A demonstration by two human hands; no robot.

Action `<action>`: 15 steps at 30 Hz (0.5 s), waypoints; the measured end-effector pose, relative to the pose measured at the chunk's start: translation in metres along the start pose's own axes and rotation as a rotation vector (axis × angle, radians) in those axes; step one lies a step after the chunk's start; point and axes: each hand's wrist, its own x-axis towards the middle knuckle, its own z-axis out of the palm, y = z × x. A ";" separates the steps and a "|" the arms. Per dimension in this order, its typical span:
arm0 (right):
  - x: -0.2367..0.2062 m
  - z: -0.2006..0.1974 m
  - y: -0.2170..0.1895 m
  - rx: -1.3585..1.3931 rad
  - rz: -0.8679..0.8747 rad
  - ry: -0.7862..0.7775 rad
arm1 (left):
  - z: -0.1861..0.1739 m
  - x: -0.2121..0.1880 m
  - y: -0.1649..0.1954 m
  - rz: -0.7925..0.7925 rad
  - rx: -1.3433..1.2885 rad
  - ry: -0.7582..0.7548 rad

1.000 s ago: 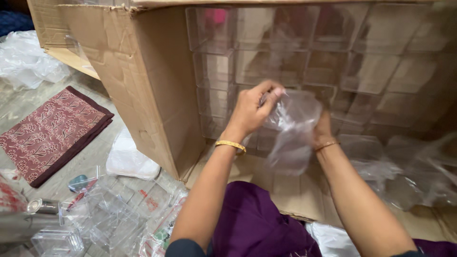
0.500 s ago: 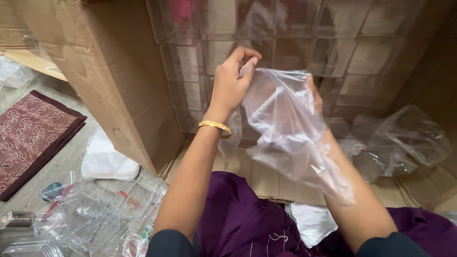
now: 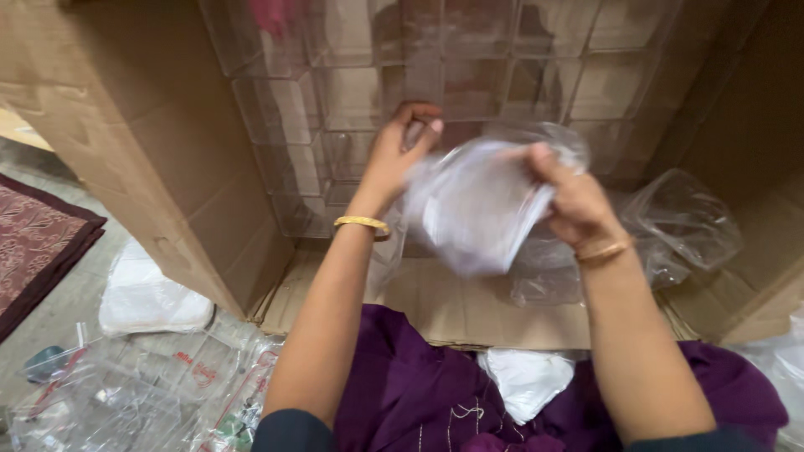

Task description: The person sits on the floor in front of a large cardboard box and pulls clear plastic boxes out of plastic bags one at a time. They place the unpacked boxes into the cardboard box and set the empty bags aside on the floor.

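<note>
Clear plastic bag (image 3: 477, 209), crumpled, motion-blurred, perhaps empty, before stacked transparent boxes (image 3: 368, 92).

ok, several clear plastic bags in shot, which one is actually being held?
The clear bag in the middle, gripped between left hand and right hand. The crumpled bag at right lies untouched on the cardboard.

We note a grey floor (image 3: 67, 310) carrying a large cardboard box (image 3: 151, 159) lying on its side. Left of the box lies a patterned red mat (image 3: 33, 243). Below the box's left wall sit a white bag (image 3: 151, 297) and clear plastic packets (image 3: 126, 393).
</note>
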 end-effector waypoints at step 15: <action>-0.032 -0.079 0.009 -1.556 -0.650 0.853 | 0.014 -0.009 0.027 0.086 -0.379 -0.437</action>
